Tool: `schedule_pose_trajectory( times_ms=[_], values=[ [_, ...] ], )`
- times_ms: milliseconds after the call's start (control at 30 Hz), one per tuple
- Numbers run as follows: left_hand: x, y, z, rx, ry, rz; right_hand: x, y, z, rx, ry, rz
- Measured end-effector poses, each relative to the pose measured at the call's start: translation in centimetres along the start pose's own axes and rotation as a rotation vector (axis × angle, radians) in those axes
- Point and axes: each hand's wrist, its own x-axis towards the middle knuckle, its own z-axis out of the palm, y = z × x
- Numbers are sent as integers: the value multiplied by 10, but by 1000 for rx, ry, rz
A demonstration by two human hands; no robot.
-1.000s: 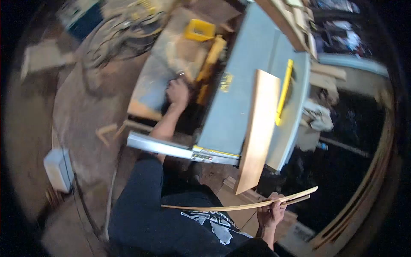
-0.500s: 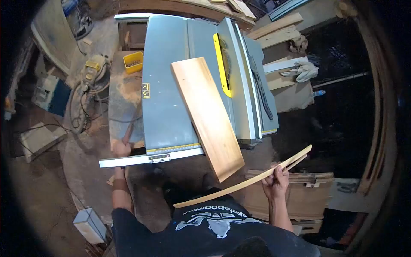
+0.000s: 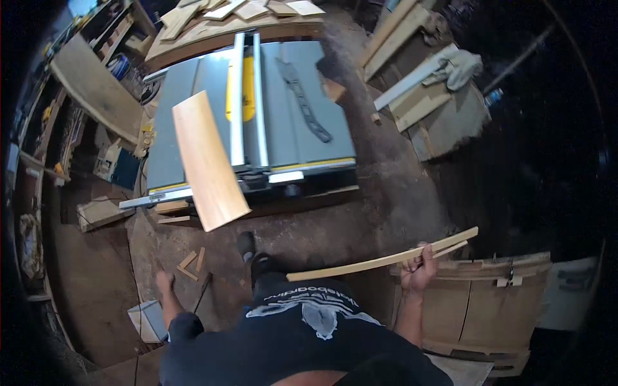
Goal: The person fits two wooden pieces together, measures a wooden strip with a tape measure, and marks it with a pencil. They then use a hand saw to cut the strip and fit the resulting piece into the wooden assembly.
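My right hand [image 3: 420,270] is closed around a long, thin wooden strip [image 3: 360,265] and a shorter strip [image 3: 452,249] beneath it. The long strip lies crosswise in front of my shirt. Low on the left, my left hand [image 3: 165,281] hangs over the floor with its fingers curled; whatever may be in it is too small to make out. A wide wooden board [image 3: 209,161] rests on the table saw [image 3: 309,83], left of the fence [image 3: 237,122], its near end jutting past the front edge. The yellow blade insert [image 3: 249,96] shows partly behind the fence.
A bench [image 3: 244,31] with several wood pieces stands behind the saw. Gloves [image 3: 462,69] lie on boards at the right. Small offcuts [image 3: 188,260] and a white box [image 3: 148,320] are on the floor near my left hand. A wooden panel [image 3: 496,309] stands at lower right.
My left hand has come away from the saw's front rail, down and left. The view has shifted right and back from the saw. My right hand still holds the strips.
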Motion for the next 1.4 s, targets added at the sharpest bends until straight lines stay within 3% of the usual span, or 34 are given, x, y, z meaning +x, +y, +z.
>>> schedule_pose_trajectory(
  times_ms=[33, 67, 100, 133, 200, 300, 433, 500, 600, 633, 667, 700, 733, 767, 867, 967, 1000, 1067, 1200, 1267, 1333, 1400],
  values=[
    [-25, -7, 14, -332, -385, -299, 4, -16, -23, 27, 64, -45],
    [-82, 6, 9, -389, -371, -182, 8, -29, -41, 42, 79, -52],
    [-142, 25, 11, 118, -310, 455, 14, -40, -56, 93, 172, -46],
    [-159, 31, -10, -117, -800, 521, 21, -47, -66, 138, 266, -39],
    [-182, 77, -15, -94, -815, 542, 40, -47, -79, 160, 441, -15],
    [-205, 152, -14, -87, -843, 544, 88, -32, -70, 154, 415, 13],
    [-226, 292, 6, -118, -896, 540, 168, -27, -33, 92, 124, 32],
    [-221, 436, -1, -130, -937, 543, 220, -41, -20, 4, -17, -21],
    [-221, 540, 13, -199, -959, 547, 319, -64, -10, -93, -265, -111],
    [-233, 576, 22, -235, -961, 547, 354, -71, -8, -157, -244, -76],
    [-227, 494, 61, -279, -953, 546, 396, -80, 0, -216, -232, -51],
    [-242, 592, 48, -310, -964, 533, 432, -92, 3, -236, -247, -3],
    [-258, 569, 49, -322, -995, 508, 455, -102, -4, -258, -261, 22],
    [-262, 640, 37, -343, -1003, 490, 482, -113, -7, -194, -204, 68],
    [-273, 664, 38, -423, -959, 478, 566, -145, -22, -125, -70, 100],
    [-260, 802, 26, -475, -928, 466, 650, -134, -78, -265, 63, -39],
    [-255, 849, 13, -491, -925, 455, 669, -139, -91, -200, 130, 85],
    [-247, 854, 23, -520, -927, 426, 705, -135, -115, -93, 237, 243],
    [-231, 961, 1, -544, -938, 328, 790, -108, -116, -57, 321, 359],
    [-206, 1031, -49, -379, -1050, 240, 840, -105, -94, -94, 184, 315],
    [-194, 1091, -111, -830, -956, 182, 902, -107, -51, -93, 58, 311],
    [-167, 1142, -139, -833, -700, 120, 960, -125, 3, -185, -64, 379]
  ],
)
